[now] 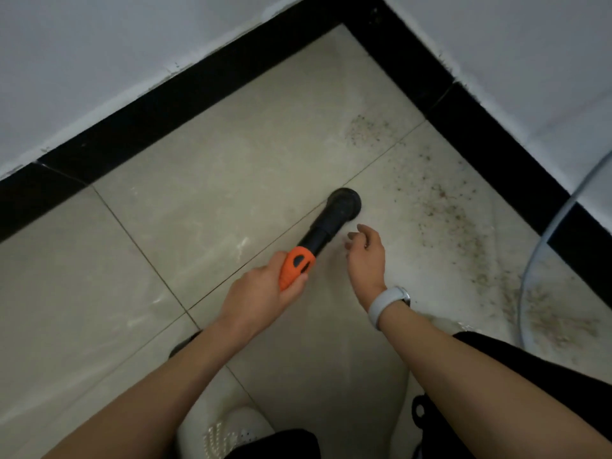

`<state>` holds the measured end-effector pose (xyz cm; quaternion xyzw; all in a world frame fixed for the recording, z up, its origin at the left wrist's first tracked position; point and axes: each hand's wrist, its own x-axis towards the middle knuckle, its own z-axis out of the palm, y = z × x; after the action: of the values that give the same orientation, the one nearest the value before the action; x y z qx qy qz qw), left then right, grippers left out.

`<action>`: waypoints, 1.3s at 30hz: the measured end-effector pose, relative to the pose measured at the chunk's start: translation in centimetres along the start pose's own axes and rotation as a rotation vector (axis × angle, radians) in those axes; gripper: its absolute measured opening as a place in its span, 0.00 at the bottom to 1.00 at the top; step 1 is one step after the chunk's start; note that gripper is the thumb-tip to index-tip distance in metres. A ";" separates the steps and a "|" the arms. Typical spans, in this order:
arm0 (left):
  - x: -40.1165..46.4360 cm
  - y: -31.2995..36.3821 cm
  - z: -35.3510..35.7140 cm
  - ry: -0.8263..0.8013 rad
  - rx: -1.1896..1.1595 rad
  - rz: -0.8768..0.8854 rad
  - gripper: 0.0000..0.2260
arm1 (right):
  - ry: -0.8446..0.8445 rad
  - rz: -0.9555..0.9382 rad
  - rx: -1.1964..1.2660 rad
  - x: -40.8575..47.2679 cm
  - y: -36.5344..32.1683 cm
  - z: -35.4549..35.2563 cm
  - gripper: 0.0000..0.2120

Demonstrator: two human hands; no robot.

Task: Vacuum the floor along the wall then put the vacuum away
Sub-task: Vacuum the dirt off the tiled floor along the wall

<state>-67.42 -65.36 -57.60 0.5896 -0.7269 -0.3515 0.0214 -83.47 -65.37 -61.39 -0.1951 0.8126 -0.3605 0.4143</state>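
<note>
Left hand wrapped round orange grip of handheld vacuum, holding it. Black nozzle pointed far-right, tip down on tiled floor, mid-scene, on a grout line. Right hand just right of the vacuum tube, apart from it, fingers loosely curled, holding nothing; white watch on wrist. Dirt specks scattered right of nozzle, toward black baseboard along far and right walls. White shoe near bottom edge.
</note>
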 end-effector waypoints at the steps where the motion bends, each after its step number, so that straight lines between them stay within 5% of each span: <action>1: 1.3 -0.1 -0.4 0.043 -0.023 -0.033 0.17 | -0.015 0.025 0.020 0.2 -0.1 -0.2 0.17; 12: 1.4 1.7 0.6 0.014 -0.083 0.000 0.16 | -0.345 0.266 0.322 1.3 -3.6 -0.1 0.15; 25: 5.2 0.9 -1.7 0.134 0.007 -0.088 0.20 | -0.298 0.237 0.304 8.7 -11.0 6.3 0.25; 39: 13.2 7.7 -2.1 0.002 0.178 -0.118 0.18 | -0.222 0.249 0.178 17.7 -16.5 0.7 0.23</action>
<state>-76.95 -77.46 -56.99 0.6314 -0.7191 -0.2858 -0.0511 -92.83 -87.54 -58.77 -0.0939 0.7447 -0.3532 0.5584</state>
